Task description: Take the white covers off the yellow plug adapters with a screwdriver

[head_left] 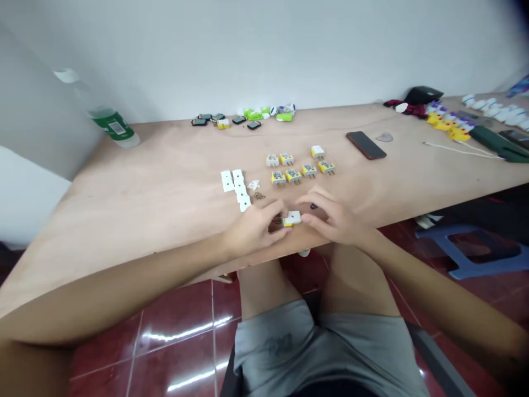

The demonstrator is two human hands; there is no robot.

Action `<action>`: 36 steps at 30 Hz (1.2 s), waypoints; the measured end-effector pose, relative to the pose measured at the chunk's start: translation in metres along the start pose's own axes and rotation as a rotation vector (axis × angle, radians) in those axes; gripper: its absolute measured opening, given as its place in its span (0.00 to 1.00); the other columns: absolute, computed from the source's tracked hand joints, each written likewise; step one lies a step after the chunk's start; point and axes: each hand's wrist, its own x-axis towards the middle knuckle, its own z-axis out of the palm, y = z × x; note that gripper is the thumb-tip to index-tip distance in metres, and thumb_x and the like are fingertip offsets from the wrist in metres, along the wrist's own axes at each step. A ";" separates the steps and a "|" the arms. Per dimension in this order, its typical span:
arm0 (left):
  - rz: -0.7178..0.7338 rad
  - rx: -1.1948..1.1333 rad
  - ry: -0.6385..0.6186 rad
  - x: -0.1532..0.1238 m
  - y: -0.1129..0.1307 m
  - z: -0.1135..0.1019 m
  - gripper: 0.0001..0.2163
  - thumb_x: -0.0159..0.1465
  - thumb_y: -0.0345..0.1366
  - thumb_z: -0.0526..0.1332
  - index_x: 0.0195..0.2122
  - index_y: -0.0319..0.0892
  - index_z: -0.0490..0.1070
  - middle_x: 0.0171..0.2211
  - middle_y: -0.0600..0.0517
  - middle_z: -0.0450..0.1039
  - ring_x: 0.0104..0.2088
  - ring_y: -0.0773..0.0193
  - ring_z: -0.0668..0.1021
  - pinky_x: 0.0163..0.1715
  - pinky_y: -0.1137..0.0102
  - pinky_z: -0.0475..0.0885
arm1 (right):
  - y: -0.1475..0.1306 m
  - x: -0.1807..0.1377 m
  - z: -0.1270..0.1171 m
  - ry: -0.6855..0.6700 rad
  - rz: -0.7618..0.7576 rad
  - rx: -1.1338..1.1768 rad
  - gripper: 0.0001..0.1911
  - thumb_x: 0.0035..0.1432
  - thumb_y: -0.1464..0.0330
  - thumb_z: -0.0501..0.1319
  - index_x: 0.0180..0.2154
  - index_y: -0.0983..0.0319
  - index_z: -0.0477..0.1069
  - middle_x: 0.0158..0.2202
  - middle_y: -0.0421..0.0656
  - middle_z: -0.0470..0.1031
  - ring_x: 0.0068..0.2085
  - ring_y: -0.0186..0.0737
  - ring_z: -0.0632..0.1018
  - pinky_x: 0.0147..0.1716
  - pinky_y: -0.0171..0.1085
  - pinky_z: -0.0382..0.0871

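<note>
My left hand (257, 229) has its thumb and fingers closed on a small yellow-and-white plug adapter (293, 217), which lies at the table's near edge with its prongs toward the palm. A white cover with a dark hole forms its top face. My right hand (336, 218) is open at the adapter's right side, fingers apart and curved, the thumb tip at or touching its end. A small dark item (313, 206) shows partly behind the right fingers. Just beyond my left hand are a pile of small brass screws (259, 196) and some little white pieces (253, 185).
Several white covers (240, 187) lie left of the screws. More plug adapters (293, 176) stand in rows beyond my hands. A phone (366, 145) lies to the right, a green-labelled bottle (113, 127) stands back left, and a blue stool (475, 251) is below right.
</note>
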 end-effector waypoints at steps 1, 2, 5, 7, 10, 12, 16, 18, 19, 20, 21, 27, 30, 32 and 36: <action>-0.003 0.005 -0.002 -0.001 -0.001 0.000 0.08 0.75 0.38 0.71 0.48 0.44 0.74 0.42 0.51 0.79 0.39 0.60 0.82 0.39 0.67 0.78 | -0.004 0.002 -0.001 0.062 0.001 0.045 0.13 0.83 0.55 0.61 0.54 0.54 0.79 0.45 0.46 0.77 0.47 0.50 0.79 0.51 0.51 0.75; -0.003 0.007 -0.008 -0.001 -0.001 0.001 0.08 0.75 0.38 0.71 0.49 0.44 0.75 0.43 0.50 0.80 0.39 0.60 0.82 0.39 0.67 0.78 | -0.008 0.004 -0.001 0.134 0.017 0.113 0.15 0.85 0.55 0.58 0.50 0.55 0.79 0.44 0.46 0.77 0.46 0.49 0.78 0.49 0.50 0.74; 0.017 0.003 -0.030 -0.001 -0.002 0.001 0.08 0.76 0.37 0.70 0.53 0.43 0.77 0.49 0.46 0.82 0.43 0.59 0.84 0.42 0.66 0.82 | -0.026 0.014 0.004 0.353 0.117 0.465 0.23 0.85 0.50 0.56 0.39 0.56 0.75 0.37 0.43 0.72 0.37 0.44 0.71 0.40 0.46 0.66; 0.042 0.011 -0.028 -0.001 -0.002 0.001 0.05 0.77 0.36 0.69 0.51 0.43 0.78 0.51 0.44 0.83 0.47 0.56 0.86 0.46 0.64 0.83 | -0.038 0.024 0.011 0.440 0.153 0.732 0.25 0.83 0.48 0.59 0.34 0.56 0.71 0.32 0.41 0.65 0.32 0.42 0.64 0.35 0.44 0.60; 0.079 0.017 -0.018 -0.001 -0.003 0.001 0.03 0.77 0.35 0.68 0.48 0.43 0.79 0.52 0.43 0.83 0.49 0.55 0.86 0.50 0.63 0.84 | -0.052 0.036 0.026 0.511 0.163 0.904 0.28 0.79 0.46 0.62 0.31 0.56 0.64 0.28 0.39 0.57 0.30 0.41 0.60 0.33 0.43 0.58; 0.090 0.009 -0.021 -0.001 -0.004 0.001 0.03 0.77 0.35 0.68 0.47 0.43 0.79 0.53 0.43 0.83 0.49 0.55 0.87 0.48 0.63 0.84 | -0.057 0.042 0.034 0.533 0.186 0.911 0.29 0.77 0.43 0.62 0.30 0.55 0.62 0.27 0.38 0.55 0.29 0.41 0.59 0.32 0.43 0.59; 0.090 0.017 -0.024 -0.001 -0.006 0.002 0.03 0.78 0.36 0.68 0.47 0.43 0.79 0.52 0.43 0.82 0.48 0.56 0.86 0.47 0.64 0.84 | -0.058 0.047 0.040 0.504 0.207 0.855 0.33 0.75 0.38 0.61 0.30 0.54 0.60 0.27 0.37 0.54 0.29 0.41 0.59 0.32 0.43 0.60; 0.091 0.021 -0.024 -0.001 -0.006 0.002 0.04 0.78 0.37 0.67 0.46 0.43 0.78 0.51 0.43 0.82 0.47 0.57 0.85 0.47 0.64 0.83 | -0.057 0.046 0.039 0.476 0.189 0.817 0.33 0.76 0.38 0.60 0.30 0.54 0.61 0.28 0.38 0.55 0.29 0.41 0.60 0.31 0.43 0.60; 0.092 0.020 -0.024 -0.001 -0.006 0.002 0.05 0.78 0.38 0.67 0.46 0.43 0.78 0.50 0.44 0.81 0.46 0.57 0.85 0.46 0.64 0.83 | -0.056 0.046 0.039 0.469 0.178 0.809 0.32 0.77 0.38 0.61 0.30 0.55 0.62 0.28 0.38 0.56 0.29 0.41 0.61 0.31 0.43 0.59; 0.093 0.019 -0.024 -0.001 -0.007 0.002 0.05 0.79 0.38 0.67 0.46 0.43 0.78 0.49 0.44 0.81 0.45 0.58 0.85 0.45 0.65 0.83 | -0.056 0.045 0.038 0.468 0.170 0.814 0.32 0.78 0.39 0.61 0.30 0.55 0.63 0.28 0.38 0.57 0.29 0.41 0.61 0.31 0.43 0.59; 0.096 0.018 -0.023 -0.001 -0.007 0.002 0.05 0.79 0.38 0.67 0.46 0.43 0.78 0.49 0.45 0.80 0.44 0.58 0.84 0.45 0.65 0.82 | -0.056 0.045 0.038 0.471 0.167 0.827 0.31 0.78 0.40 0.62 0.30 0.55 0.64 0.28 0.38 0.58 0.29 0.40 0.61 0.31 0.43 0.59; 0.098 0.027 -0.035 -0.001 -0.008 0.002 0.06 0.79 0.39 0.67 0.47 0.42 0.78 0.49 0.44 0.80 0.47 0.56 0.85 0.48 0.64 0.83 | -0.054 0.043 0.045 0.480 0.214 0.846 0.34 0.76 0.38 0.62 0.29 0.55 0.61 0.28 0.38 0.57 0.29 0.40 0.61 0.31 0.43 0.61; 0.118 0.023 -0.014 -0.001 -0.008 0.003 0.05 0.79 0.38 0.67 0.49 0.42 0.79 0.50 0.44 0.80 0.47 0.56 0.85 0.48 0.63 0.83 | -0.054 0.042 0.044 0.478 0.190 0.703 0.31 0.80 0.40 0.59 0.32 0.55 0.68 0.32 0.41 0.66 0.32 0.42 0.68 0.34 0.44 0.70; 0.136 0.009 -0.002 0.000 -0.008 0.003 0.04 0.79 0.37 0.68 0.50 0.42 0.79 0.52 0.43 0.81 0.49 0.56 0.85 0.50 0.63 0.83 | -0.055 0.043 0.038 0.457 0.145 0.490 0.28 0.81 0.42 0.58 0.37 0.55 0.77 0.36 0.44 0.73 0.39 0.46 0.75 0.43 0.47 0.77; 0.111 0.016 -0.023 -0.001 -0.009 0.003 0.04 0.78 0.37 0.68 0.48 0.42 0.78 0.52 0.43 0.81 0.48 0.56 0.85 0.47 0.63 0.82 | -0.053 0.044 0.026 0.504 0.055 0.183 0.18 0.82 0.52 0.63 0.46 0.55 0.86 0.44 0.47 0.82 0.50 0.50 0.81 0.57 0.53 0.80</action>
